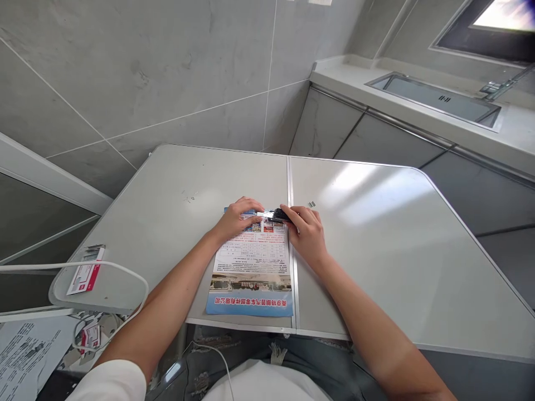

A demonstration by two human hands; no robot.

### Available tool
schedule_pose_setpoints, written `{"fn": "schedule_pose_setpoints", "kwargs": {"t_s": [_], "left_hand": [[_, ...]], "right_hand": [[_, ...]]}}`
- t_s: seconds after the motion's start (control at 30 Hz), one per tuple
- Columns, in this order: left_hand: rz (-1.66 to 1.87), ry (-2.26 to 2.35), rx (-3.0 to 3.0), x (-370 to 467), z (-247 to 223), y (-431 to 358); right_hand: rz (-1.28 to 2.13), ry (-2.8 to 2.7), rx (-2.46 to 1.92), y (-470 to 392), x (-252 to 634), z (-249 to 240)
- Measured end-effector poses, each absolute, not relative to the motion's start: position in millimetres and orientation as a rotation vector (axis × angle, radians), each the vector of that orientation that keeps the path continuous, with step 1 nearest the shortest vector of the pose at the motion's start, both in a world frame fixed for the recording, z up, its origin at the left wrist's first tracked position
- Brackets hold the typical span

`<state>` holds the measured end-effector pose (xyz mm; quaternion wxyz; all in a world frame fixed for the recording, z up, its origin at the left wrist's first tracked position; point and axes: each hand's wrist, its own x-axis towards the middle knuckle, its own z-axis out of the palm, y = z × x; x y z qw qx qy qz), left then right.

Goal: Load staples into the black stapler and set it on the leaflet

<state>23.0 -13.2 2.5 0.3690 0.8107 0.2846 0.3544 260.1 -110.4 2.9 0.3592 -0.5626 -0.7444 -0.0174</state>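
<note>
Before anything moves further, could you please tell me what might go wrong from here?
The left hand has its fingers close around the metal end of the black tool, so one might get pinched. The small metal pieces lie loose beside the right hand and could be knocked away. The white cable loops by the left forearm and might snag.

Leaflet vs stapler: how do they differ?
Size: the leaflet is a broad sheet; the stapler is much smaller.
Colour: the leaflet is multicoloured; the stapler is black and silver.
Pose: the leaflet lies on the table; the stapler is in the right hand.
Shared: both are before the person.
</note>
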Motion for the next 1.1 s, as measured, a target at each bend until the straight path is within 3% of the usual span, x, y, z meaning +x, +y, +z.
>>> {"fn": "schedule_pose_setpoints", "kwargs": {"t_s": [1.1], "left_hand": [[0.9,0.75,2.097,20.2,2.4,-14.1]], "right_hand": [[-0.07,-1.949,-1.407,-111.2,260.6,6.0]]}}
